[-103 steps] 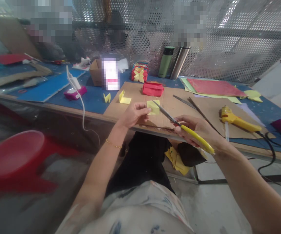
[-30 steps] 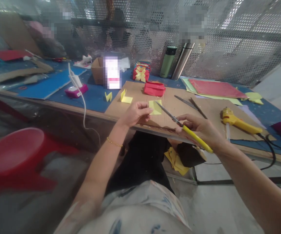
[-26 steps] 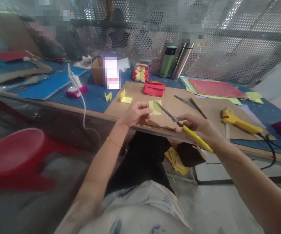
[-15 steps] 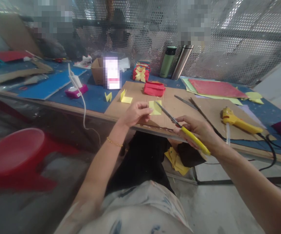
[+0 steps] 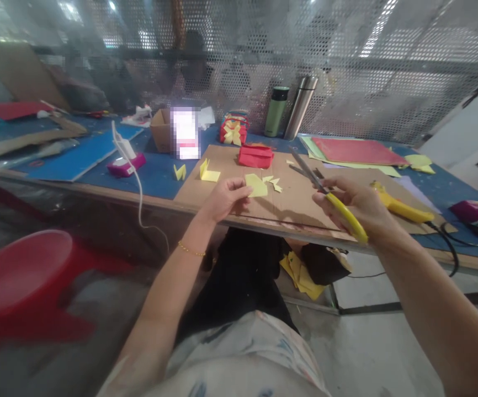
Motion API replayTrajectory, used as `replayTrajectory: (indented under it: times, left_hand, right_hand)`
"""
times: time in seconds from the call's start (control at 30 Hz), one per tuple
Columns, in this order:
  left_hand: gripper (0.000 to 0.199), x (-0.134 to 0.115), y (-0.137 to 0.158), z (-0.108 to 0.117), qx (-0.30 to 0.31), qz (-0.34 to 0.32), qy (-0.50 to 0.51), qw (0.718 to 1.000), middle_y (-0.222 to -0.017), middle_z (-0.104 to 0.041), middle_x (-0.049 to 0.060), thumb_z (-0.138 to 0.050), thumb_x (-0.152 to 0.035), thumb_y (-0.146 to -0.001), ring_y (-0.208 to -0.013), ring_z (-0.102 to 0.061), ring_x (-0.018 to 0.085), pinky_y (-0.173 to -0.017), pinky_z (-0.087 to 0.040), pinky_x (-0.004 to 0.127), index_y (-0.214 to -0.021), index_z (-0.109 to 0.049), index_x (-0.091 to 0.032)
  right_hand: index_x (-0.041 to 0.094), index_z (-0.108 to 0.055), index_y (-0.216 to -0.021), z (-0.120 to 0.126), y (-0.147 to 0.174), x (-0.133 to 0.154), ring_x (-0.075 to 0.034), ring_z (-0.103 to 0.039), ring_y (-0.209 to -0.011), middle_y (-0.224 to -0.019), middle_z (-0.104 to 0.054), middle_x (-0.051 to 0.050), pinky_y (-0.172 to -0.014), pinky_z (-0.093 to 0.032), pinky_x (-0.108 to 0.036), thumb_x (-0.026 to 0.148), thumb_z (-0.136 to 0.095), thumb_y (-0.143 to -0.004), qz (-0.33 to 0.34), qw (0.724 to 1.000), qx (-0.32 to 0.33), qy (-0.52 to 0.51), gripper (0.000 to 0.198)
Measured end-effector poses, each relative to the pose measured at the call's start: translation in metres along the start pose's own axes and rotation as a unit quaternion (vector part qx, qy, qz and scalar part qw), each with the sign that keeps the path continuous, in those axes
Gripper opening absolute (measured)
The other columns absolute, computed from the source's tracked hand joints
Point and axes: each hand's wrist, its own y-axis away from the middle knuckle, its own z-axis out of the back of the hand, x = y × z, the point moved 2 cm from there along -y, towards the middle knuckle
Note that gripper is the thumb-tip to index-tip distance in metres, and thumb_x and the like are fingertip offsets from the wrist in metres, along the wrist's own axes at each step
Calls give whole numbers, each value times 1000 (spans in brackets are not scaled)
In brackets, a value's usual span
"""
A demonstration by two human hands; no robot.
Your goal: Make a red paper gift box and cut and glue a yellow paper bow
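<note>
Pinched in my left hand (image 5: 229,198) is a small piece of yellow paper (image 5: 257,186), with one upper corner cut off at a slant. Small yellow scraps (image 5: 274,182) lie on the cardboard (image 5: 226,158) just right of it. My right hand (image 5: 352,204) is closed round the yellow handles of a pair of scissors (image 5: 325,190), whose blades point up and to the left, apart from the paper. Beyond the paper lies a folded red piece (image 5: 256,156). Two folded yellow papers, one on the cardboard (image 5: 209,171) and one on the blue tabletop, stand to the left.
A yellow glue gun (image 5: 402,205) lies on the right with its cord. At the back stand a green bottle (image 5: 276,112), a steel flask (image 5: 301,108), a red item with a yellow bow (image 5: 233,129) and a lit phone (image 5: 185,132). A red stool (image 5: 24,270) is at lower left.
The scissors have moved right, away from the paper, in my right hand. Yellow scraps now lie on the cardboard, and the held paper has lost a corner.
</note>
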Motion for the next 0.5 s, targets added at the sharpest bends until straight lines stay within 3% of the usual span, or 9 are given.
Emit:
replayTrajectory:
  times: [0.13,0.27,0.4,0.5]
  left_hand:
    - [28,0,-3,4,-70,-49,-3,996,-58,-62,-1,-84,-30,-73,-48,-56,7,-47,-46,18,-68,-61,-15]
    - [25,1,-5,7,-100,-84,11,991,-60,-63,-1,-83,-29,-74,-54,-59,7,-52,-48,18,-70,-62,-15]
    - [30,2,-5,6,-73,-73,1,995,-62,-63,-1,-86,-37,-70,-52,-58,8,-48,-47,20,-76,-66,-16]
    - [35,5,-4,2,-40,-47,-35,997,-62,-63,-2,-88,-42,-67,-50,-57,7,-47,-47,20,-79,-68,-15]
  right_hand:
    - [23,-69,-94,4,-19,-7,-15,-51,-51,-56,-54,3,-51,-38,-28,54,-74,-76,65,982,-14,179,36]
    - [23,-75,-107,-10,-34,-11,-22,-66,-70,-81,-75,-6,-64,-45,-31,38,-62,-84,105,938,16,329,30]
    - [18,-75,-113,-8,-61,-14,-28,-71,-84,-96,-79,-14,-66,-44,-32,39,-54,-91,72,901,-44,426,37]
    - [14,-78,-106,-3,-89,-18,-31,-73,-92,-101,-79,-19,-69,-46,-33,34,-52,-92,4,874,-29,485,36]
